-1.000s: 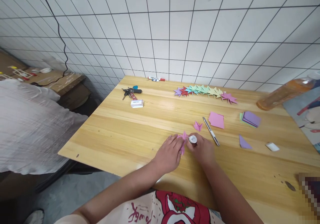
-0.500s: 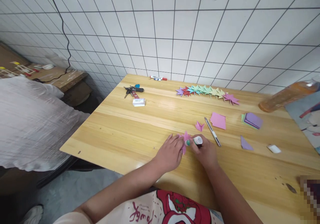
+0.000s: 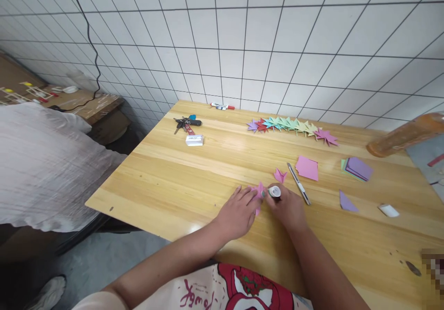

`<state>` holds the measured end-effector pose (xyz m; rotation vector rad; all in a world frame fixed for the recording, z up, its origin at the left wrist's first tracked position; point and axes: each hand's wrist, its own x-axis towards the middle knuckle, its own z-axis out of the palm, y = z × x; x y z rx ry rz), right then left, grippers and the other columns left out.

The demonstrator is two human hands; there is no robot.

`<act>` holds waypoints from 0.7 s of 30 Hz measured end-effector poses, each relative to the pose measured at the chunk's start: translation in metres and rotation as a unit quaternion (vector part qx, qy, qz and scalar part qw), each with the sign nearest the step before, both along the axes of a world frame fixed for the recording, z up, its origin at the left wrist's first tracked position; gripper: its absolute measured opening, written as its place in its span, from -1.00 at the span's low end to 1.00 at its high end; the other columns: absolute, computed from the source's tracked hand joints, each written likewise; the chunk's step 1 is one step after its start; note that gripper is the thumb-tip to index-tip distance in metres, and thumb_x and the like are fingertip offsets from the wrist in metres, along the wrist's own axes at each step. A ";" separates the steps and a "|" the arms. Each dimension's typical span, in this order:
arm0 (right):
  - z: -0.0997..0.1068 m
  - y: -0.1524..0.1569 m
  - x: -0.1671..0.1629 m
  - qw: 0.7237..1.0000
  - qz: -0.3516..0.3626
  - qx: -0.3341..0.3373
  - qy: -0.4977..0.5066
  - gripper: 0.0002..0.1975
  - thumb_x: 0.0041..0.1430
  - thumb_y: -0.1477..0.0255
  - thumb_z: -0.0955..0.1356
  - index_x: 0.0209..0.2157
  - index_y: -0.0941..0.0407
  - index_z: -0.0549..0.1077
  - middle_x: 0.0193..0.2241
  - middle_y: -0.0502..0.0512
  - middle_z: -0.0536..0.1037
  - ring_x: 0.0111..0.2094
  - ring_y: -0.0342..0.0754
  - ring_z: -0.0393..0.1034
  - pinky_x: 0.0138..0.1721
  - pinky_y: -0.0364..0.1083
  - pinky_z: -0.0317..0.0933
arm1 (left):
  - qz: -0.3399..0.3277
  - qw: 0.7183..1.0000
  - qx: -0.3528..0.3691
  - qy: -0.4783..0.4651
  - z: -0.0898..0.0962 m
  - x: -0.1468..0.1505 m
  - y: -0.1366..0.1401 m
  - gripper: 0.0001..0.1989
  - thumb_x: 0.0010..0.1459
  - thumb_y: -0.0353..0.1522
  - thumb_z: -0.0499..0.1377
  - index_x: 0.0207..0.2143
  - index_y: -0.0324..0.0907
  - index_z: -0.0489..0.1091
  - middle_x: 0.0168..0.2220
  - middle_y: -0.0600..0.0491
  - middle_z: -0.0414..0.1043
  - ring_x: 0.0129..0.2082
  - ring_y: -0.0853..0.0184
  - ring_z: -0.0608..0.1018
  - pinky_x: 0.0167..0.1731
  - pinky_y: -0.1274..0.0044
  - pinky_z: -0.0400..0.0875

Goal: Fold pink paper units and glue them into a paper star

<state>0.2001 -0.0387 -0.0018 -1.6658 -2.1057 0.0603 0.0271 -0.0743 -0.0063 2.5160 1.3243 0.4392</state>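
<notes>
My left hand (image 3: 239,210) lies flat with its fingers stretched out, holding a folded pink paper piece (image 3: 258,189) down on the table. Pinched in my right hand (image 3: 287,208) is a white glue stick (image 3: 275,191) with some green on it, its tip end at the pink paper; the fingers partly hide it. Just beyond sits a smaller folded pink piece (image 3: 280,175). A utility knife (image 3: 299,184) lies to the right of it, beside several pink paper squares (image 3: 307,168).
Along the back runs a row of multicoloured folded paper stars (image 3: 291,125). Coloured squares (image 3: 359,168), a purple triangle (image 3: 347,202), a white block (image 3: 389,210) and an orange bottle (image 3: 405,136) lie right. Keys (image 3: 187,123), an eraser (image 3: 194,140) and a marker (image 3: 222,106) lie left.
The view has shifted slightly, so the table's things appear a little farther right. My right hand has moved the glue stick a little over the pink paper; my left hand stays on it.
</notes>
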 end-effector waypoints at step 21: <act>0.016 0.012 -0.003 0.995 -0.064 -0.024 0.071 -0.72 0.05 0.18 0.27 -0.43 0.10 0.44 -0.61 0.03 0.51 -0.57 -0.06 0.40 -0.53 -0.17 0.11 | -0.008 1.000 0.006 -0.024 0.002 -0.001 0.002 -0.60 0.16 -0.40 -0.04 0.07 -0.13 0.17 0.07 -0.02 0.24 0.15 0.22 0.17 0.16 0.27 -0.01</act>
